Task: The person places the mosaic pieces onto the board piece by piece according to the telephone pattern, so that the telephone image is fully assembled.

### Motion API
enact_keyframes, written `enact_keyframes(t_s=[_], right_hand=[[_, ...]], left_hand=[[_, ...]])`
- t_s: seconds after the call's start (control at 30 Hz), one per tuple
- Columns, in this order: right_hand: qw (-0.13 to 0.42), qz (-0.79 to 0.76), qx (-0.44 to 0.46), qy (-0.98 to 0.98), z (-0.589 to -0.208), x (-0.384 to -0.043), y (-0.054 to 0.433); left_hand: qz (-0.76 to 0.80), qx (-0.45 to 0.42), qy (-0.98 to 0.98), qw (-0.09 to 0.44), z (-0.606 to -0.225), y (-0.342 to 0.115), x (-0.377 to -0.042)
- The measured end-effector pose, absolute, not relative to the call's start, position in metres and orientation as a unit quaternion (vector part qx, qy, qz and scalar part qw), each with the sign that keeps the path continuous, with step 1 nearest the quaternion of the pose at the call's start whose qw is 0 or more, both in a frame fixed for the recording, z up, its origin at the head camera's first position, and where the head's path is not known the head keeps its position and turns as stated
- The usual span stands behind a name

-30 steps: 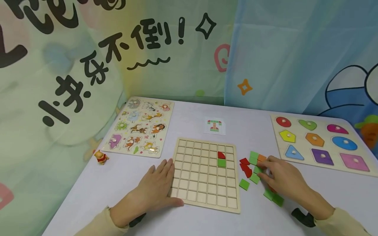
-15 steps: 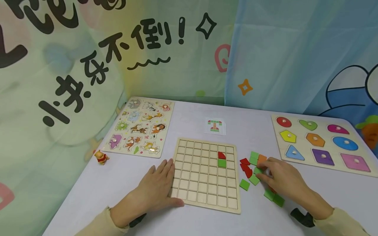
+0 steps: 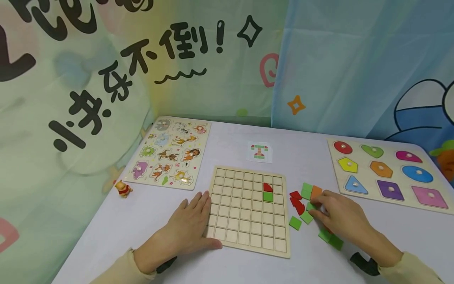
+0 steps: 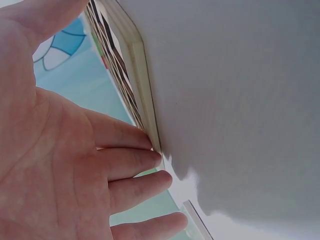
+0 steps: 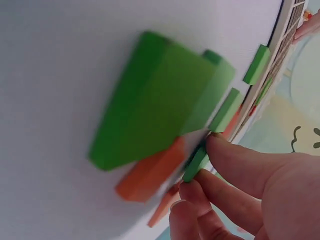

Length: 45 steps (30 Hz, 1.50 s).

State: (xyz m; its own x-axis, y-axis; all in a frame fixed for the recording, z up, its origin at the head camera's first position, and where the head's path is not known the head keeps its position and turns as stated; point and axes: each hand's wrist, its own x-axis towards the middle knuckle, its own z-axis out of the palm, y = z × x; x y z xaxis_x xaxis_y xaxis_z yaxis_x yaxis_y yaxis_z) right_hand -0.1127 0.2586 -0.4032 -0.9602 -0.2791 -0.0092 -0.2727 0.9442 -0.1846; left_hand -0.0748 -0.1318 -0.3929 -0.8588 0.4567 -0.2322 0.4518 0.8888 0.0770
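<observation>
- I see a white table (image 3: 113, 236) before a printed curtain (image 3: 213, 98).
- A green tile (image 5: 196, 164) among loose pieces (image 3: 306, 217) is pinched by my right hand (image 3: 338, 209), same as half a second ago.
- The grid board (image 3: 244, 215) carries the same two pieces.
- My left hand (image 3: 186, 227), thumb spread, still touches its left edge.

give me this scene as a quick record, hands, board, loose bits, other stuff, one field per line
left hand: left hand, fingers straight, touching the grid board at its left edge
right hand: right hand, pinching a green tile
on board: curved red piece and green square, adjoining
loose, right of board: red pieces, green pieces, orange pieces
beyond board: pattern card
far left: animal puzzle, figurine
far right: shape puzzle
</observation>
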Motion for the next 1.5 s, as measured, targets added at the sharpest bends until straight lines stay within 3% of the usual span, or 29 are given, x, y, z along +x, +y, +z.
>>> enact_keyframes(t_s=[0.37,0.8,1.5], right_hand=[[-0.05,-0.082,-0.21,0.973,-0.391,-0.12,0.223],[-0.067,-0.102,-0.282,0.952,-0.393,-0.159,0.163],[-0.015,-0.142,-0.288,0.947,-0.397,-0.176,0.147]], left_hand=[[0.002,0.235,0.964,0.12,-0.393,-0.132,-0.075],[0.008,0.236,0.965,0.117,-0.393,-0.132,-0.074],[0.002,0.239,0.965,0.11,-0.393,-0.131,-0.074]])
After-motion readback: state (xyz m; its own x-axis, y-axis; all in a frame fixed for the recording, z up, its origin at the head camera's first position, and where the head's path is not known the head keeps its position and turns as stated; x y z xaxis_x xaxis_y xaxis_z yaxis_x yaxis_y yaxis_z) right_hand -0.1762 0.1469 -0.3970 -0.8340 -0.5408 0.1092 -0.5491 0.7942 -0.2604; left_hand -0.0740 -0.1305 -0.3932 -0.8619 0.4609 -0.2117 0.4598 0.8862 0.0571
